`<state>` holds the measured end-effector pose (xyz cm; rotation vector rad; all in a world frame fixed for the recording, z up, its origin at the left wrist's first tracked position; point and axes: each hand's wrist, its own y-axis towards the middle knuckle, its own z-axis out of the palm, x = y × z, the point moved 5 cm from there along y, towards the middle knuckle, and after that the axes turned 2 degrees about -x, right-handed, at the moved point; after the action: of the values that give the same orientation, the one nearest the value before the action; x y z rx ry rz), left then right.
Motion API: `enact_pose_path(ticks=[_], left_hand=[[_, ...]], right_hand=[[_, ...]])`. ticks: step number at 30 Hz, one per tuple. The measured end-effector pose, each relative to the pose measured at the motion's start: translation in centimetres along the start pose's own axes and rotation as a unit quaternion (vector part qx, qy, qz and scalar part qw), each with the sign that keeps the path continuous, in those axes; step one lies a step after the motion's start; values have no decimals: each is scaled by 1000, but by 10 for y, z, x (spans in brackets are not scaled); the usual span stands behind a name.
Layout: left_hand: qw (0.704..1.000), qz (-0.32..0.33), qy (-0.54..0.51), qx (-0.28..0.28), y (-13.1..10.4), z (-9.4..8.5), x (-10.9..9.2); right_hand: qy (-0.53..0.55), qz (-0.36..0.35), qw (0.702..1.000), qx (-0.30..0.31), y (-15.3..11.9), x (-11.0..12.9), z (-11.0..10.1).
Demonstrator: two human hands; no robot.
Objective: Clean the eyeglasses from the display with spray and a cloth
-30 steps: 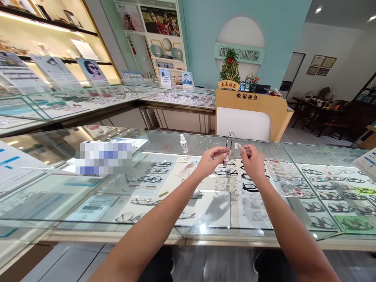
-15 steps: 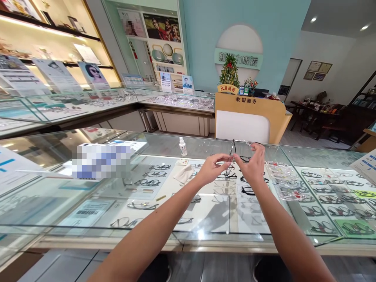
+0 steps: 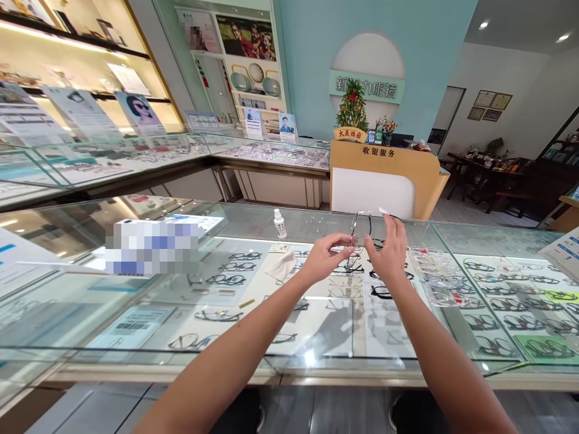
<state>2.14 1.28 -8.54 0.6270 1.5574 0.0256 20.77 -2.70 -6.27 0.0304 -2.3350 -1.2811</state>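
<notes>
My left hand [image 3: 329, 256] pinches a thin-framed pair of glasses [image 3: 355, 224] above the glass display counter [image 3: 312, 355]. The frame stands upright, with one dark part rising beyond the fingertips. Just right of it, my right hand [image 3: 386, 246] is raised with its fingers apart, near a small pale piece [image 3: 384, 211] at its fingertips; whether it touches that piece is hard to tell. A white spray bottle [image 3: 280, 223] stands on the glass to the left, and a pale cloth [image 3: 281, 266] lies below it.
Rows of eyeglasses [image 3: 226, 279] lie inside the counter. Clear bagged items [image 3: 436, 274] rest right of my hands. A stack of boxes and papers [image 3: 208, 223] lies at the left. Beyond the counter stands a wooden cashier desk [image 3: 429, 175].
The glasses have turned between my hands, so their dark part now shows to the right. My right hand's thumb has come away from my left fingertips and its fingers have straightened a little.
</notes>
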Motion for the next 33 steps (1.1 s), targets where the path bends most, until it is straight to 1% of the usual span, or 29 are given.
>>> enact_pose_path(ticks=[4, 10, 18, 26, 33], left_hand=[[1000, 2, -13, -12, 2, -1, 1], [999, -8, -42, -26, 7, -6, 5], [996, 3, -59, -70, 12, -17, 5], [989, 29, -89, -111, 15, -23, 5], [988, 34, -94, -116, 16, -24, 6]], right_hand=[[13, 6, 1000, 5, 0, -1, 2], [26, -9, 1000, 6, 2, -1, 2], [22, 2, 999, 30, 0, -3, 4], [-6, 13, 996, 88, -4, -5, 13], [-17, 21, 989, 144, -6, -6, 19]])
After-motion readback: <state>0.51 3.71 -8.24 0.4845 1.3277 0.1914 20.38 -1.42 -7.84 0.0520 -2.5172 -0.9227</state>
